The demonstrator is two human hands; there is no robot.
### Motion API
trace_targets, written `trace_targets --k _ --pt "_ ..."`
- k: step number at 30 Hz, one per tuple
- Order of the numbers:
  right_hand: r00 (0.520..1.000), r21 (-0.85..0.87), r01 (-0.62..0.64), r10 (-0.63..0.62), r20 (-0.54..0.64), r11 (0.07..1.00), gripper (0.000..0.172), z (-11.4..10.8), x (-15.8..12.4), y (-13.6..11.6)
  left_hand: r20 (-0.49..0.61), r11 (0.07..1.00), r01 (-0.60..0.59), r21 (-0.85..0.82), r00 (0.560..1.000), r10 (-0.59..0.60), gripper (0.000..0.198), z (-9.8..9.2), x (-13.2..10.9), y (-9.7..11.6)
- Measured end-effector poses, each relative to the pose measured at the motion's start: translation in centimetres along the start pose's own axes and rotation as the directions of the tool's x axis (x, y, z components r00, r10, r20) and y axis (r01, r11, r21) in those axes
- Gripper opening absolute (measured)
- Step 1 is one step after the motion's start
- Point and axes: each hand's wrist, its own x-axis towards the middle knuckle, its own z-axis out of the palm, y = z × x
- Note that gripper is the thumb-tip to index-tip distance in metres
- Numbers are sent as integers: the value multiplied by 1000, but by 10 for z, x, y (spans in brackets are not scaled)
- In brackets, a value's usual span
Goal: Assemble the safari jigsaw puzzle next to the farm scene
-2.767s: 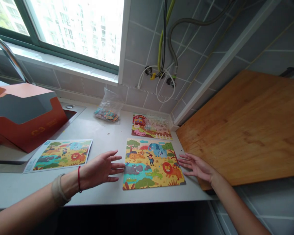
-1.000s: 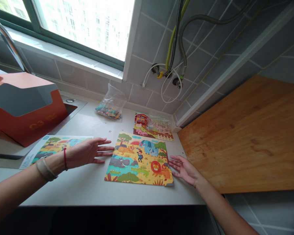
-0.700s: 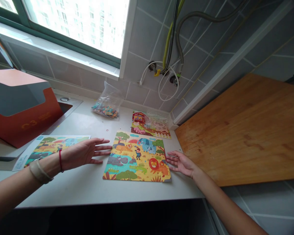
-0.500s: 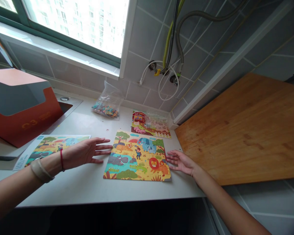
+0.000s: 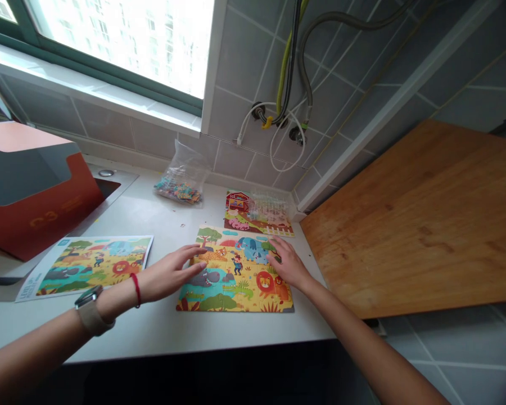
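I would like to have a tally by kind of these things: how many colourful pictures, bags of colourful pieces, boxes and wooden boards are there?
Pictures: 3 (animal puzzle, farm picture, sheet)
Bag of pieces: 1
Box: 1
Wooden board: 1
Total: 6

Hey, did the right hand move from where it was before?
Yes. The right hand moved left, away from the wooden board. Before, it was beside the animal puzzle; now it's over the puzzle's upper right part.
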Motion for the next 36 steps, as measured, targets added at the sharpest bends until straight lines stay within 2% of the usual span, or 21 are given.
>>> trace_targets --k 2,5,9,12,18,21,23,25,27,29,36 --pt "985 -154 136 -117 128 979 67 14 -3 -7 15 966 -145 212 989 146 71 18 10 -4" --pt "972 -234 144 -92 218 962 71 29 -10 -12 39 873 -287 394 954 296 68 43 29 -11" --pt "974 -247 143 -92 206 958 71 33 -14 -10 97 804 -430 410 897 431 73 65 47 -22" --pt "973 -246 144 -92 210 958 71 32 -15 -9 81 799 -453 396 884 461 79 71 50 -27" --pt "980 -232 138 -98 176 963 71 36 -15 -5 80 803 -425 418 897 434 80 73 45 -19" --pt "982 -193 145 -116 152 970 70 38 -16 -2 37 852 -383 356 917 397 69 72 43 -15" --pt "983 -163 144 -122 139 976 69 39 -16 0 -23 919 -326 220 940 339 58 69 42 -13" --pt "985 -133 132 -115 130 982 65 39 -15 0 -145 973 -231 4 962 229 53 63 41 -11" --pt "987 -100 123 -110 120 987 61 38 -15 1 -264 962 -154 -224 960 92 54 56 40 -9" --pt "987 -73 121 -113 112 990 61 38 -14 2 -312 922 -132 -364 950 13 56 51 40 -7" --pt "987 -78 132 -123 104 988 61 39 -15 4 -224 915 -135 -380 973 50 50 53 40 -7"
